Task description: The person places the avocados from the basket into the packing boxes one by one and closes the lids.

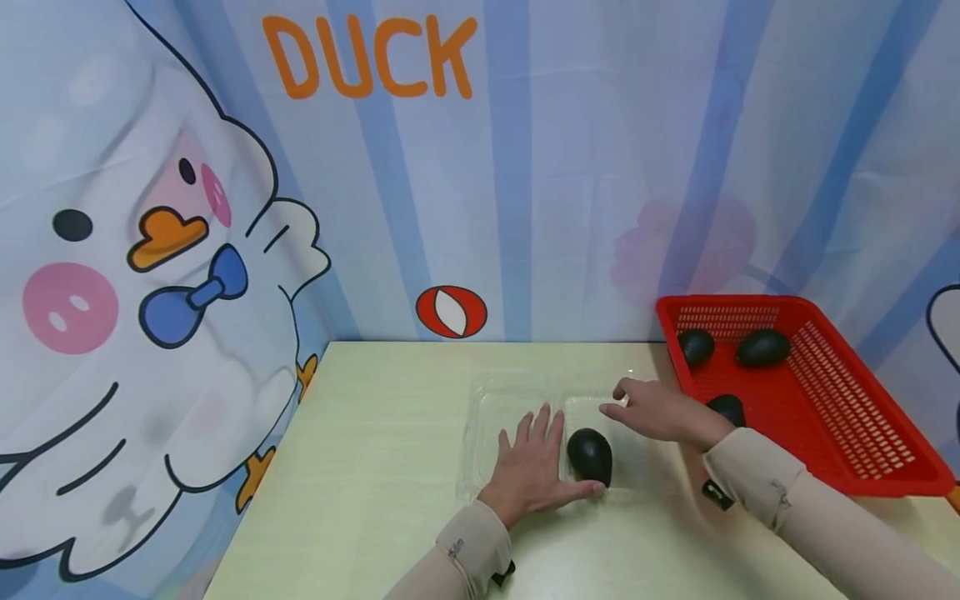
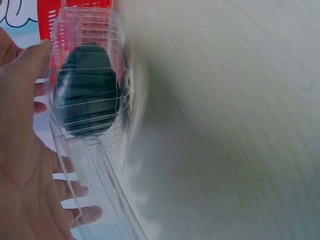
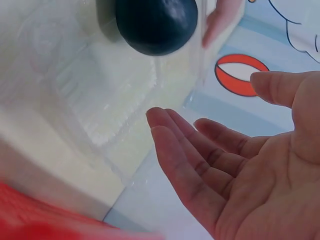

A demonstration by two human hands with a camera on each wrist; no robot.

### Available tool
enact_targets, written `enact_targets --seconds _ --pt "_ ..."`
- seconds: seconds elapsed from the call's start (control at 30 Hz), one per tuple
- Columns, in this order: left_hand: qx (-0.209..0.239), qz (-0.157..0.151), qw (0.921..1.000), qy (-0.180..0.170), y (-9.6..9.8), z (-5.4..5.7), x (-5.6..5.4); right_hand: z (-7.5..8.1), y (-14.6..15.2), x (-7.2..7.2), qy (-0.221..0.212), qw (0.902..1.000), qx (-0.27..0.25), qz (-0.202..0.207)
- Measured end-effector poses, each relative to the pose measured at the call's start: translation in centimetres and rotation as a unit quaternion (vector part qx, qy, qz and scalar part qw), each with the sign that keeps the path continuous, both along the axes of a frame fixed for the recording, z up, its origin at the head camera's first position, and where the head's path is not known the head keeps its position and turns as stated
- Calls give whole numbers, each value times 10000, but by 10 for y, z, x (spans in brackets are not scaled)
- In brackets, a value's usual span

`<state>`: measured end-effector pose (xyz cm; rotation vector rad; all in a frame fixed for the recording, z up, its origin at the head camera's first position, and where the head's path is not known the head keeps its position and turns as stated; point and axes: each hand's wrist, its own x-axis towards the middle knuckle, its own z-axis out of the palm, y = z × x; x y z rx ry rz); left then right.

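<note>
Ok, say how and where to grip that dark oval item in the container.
Grip the dark oval item across its middle, probably from above: it's longer than wide, the left hand flanks it, and the clear container walls its near side.

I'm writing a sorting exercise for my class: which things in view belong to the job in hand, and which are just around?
Seemingly part of the job:
left hand
right hand
clear box
avocado in the box
red basket
basket avocados

Just around:
duck backdrop
table, merely the work surface
</note>
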<state>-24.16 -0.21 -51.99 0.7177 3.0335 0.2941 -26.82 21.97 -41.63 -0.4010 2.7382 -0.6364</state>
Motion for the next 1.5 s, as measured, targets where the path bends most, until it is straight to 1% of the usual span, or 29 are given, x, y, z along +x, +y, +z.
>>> enact_targets --seconds 0.2,0.3,0.6,0.7,0.83,1.0,1.13,1.23,1.4,1.47,1.5 --pt "19 50 10000 -25 -2 -1 0 15 12 3 65 9995 -179 -254" --pt "54 57 10000 -33 -3 -2 -1 19 20 1 167 9991 -215 -323" --pt "162 31 9999 6 -5 -2 -1 31 46 -3 380 9979 -123 -500" --pt "218 1 9998 47 -6 -2 0 33 59 -7 469 9968 -111 -631" --pt "280 -18 9996 71 -6 -2 1 31 78 -14 549 9960 -65 -702" --pt "277 -7 9996 103 -5 -2 1 26 96 -19 622 9947 210 -794" --pt "268 3 9996 114 -5 -2 2 22 107 -23 434 9944 503 -825" --pt "265 3 9996 90 -5 -2 2 17 114 -29 116 9943 774 -728" --pt "239 -9 9997 63 -6 -2 3 5 124 -37 -310 9899 1306 -448" --pt "229 -17 9997 71 -6 -2 3 0 128 -39 -451 9882 1410 -392" --pt "222 -16 9997 75 -6 -2 3 -3 129 -40 -602 9872 1412 -434"
